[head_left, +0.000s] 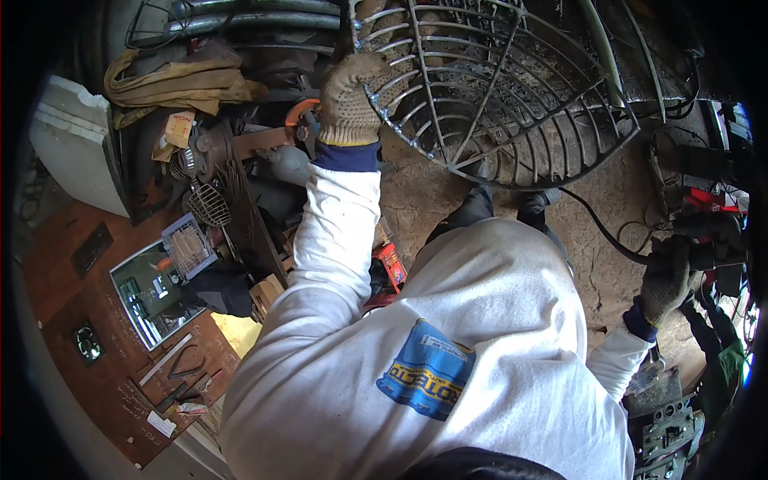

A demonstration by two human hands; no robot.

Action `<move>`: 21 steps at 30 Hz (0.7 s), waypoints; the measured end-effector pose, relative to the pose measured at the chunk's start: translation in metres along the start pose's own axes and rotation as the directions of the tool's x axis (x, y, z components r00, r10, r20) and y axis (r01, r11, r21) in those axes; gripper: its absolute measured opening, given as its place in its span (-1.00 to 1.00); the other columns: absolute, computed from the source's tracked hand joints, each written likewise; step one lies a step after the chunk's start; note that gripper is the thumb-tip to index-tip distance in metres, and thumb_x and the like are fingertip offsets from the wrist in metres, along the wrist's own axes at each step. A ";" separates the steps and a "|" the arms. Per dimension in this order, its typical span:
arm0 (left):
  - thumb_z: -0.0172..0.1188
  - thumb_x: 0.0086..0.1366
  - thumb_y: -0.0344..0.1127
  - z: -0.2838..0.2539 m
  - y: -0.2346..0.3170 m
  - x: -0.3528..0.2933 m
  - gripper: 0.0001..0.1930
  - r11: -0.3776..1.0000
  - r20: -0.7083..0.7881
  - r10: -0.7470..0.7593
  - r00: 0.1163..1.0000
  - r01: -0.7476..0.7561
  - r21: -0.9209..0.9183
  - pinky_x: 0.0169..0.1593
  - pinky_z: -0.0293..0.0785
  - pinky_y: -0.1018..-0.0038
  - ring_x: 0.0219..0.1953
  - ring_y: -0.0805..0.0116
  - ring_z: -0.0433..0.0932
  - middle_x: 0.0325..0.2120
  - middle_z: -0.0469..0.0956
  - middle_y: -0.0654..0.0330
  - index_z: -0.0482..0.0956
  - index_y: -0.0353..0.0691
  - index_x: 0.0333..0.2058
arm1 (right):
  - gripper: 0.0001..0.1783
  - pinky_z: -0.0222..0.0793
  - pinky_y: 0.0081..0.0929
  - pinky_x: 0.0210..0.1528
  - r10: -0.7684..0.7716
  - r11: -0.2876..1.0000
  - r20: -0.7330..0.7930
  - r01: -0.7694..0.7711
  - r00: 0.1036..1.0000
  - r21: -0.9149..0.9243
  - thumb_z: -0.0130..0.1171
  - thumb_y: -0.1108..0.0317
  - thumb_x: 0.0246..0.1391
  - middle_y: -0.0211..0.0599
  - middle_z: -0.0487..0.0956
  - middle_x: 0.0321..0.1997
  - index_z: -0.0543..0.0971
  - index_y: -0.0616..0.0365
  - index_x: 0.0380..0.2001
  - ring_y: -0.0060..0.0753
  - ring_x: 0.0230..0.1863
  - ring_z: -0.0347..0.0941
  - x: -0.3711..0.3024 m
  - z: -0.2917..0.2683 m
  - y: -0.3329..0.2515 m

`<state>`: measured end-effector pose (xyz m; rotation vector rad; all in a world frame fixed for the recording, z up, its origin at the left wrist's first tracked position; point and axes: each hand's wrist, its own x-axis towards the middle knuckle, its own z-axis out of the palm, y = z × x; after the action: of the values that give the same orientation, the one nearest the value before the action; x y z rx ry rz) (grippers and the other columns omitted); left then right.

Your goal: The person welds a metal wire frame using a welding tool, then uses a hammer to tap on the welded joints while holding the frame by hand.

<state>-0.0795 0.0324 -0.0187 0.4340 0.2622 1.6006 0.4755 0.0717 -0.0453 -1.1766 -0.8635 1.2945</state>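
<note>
My left hand [350, 100], in a knitted work glove, is closed on the left rim of a half-round metal grate [484, 116]. The grate has curved bars crossed by straight spokes, with bright weld spots along its left edge. It is held tilted in front of me, above the floor. Far to the right, my right hand [668, 276], also gloved, is closed around a black corded tool [704, 254]. Its kind is hard to tell, being dark and near the picture's rim. A black cable [606, 228] runs from it toward the grate.
A brown workbench [60, 248] at left carries a glass pane, pliers and small tools. Tan cloth [184, 84], metal pipes [256, 24] and a wire-caged lamp [210, 204] lie at upper left. A red box [390, 266] stands beside my left arm. Metal equipment [668, 432] sits at lower right.
</note>
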 end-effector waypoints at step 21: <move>0.02 0.20 -0.55 0.033 -0.027 -0.004 -0.58 0.783 -0.284 0.596 0.751 -0.464 0.415 -0.02 0.62 0.15 -0.04 0.08 0.58 -0.04 0.54 0.05 0.45 -0.21 0.06 | -0.76 0.43 -0.61 -0.44 -0.007 0.980 0.073 0.022 0.997 -0.198 0.07 0.42 0.26 -0.28 0.55 -0.37 0.56 0.38 -0.12 -0.52 -0.42 0.52 -0.020 0.010 -0.010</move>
<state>-0.0404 0.0279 -0.0007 0.4484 0.7817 2.2369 0.4654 0.0552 -0.0305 -1.2827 -1.0721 1.2669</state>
